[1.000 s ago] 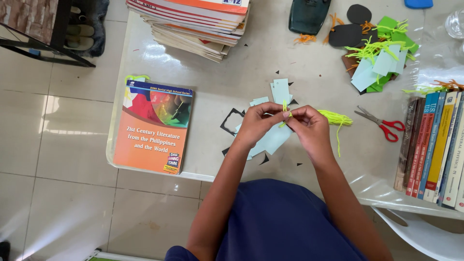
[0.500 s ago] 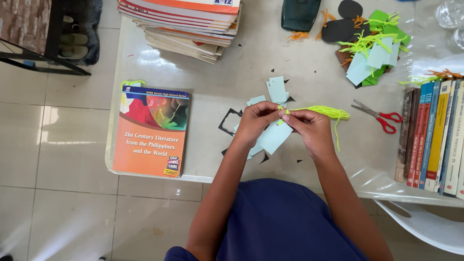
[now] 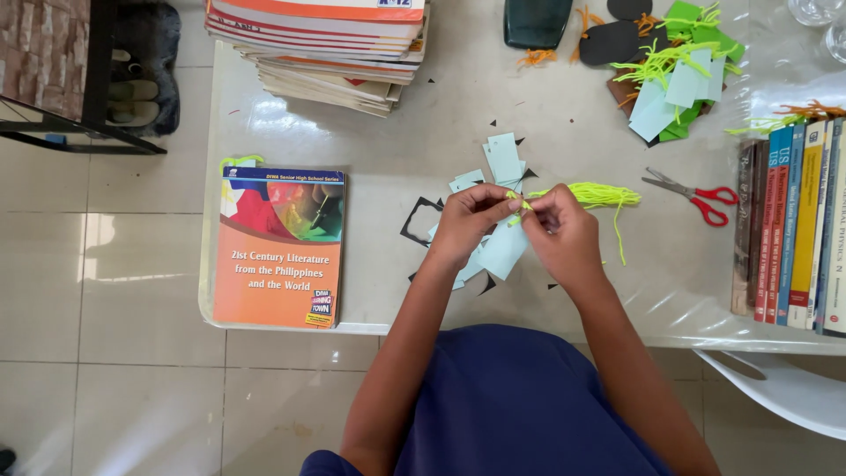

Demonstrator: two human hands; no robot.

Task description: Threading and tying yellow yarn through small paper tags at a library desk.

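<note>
- My left hand [image 3: 465,225] and right hand [image 3: 564,231] meet over the desk [image 3: 423,141], fingers pinching yarn [image 3: 592,194].
- The knot between my fingertips is too small to make out.
- My hands half hide a blue tag [image 3: 504,251].
- Scissors [image 3: 696,196] lie right.

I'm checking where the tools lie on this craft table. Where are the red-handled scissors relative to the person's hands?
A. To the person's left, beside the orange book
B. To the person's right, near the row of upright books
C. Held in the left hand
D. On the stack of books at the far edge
B: the red-handled scissors lie on the table right of the right hand, just before the row of books.
</note>
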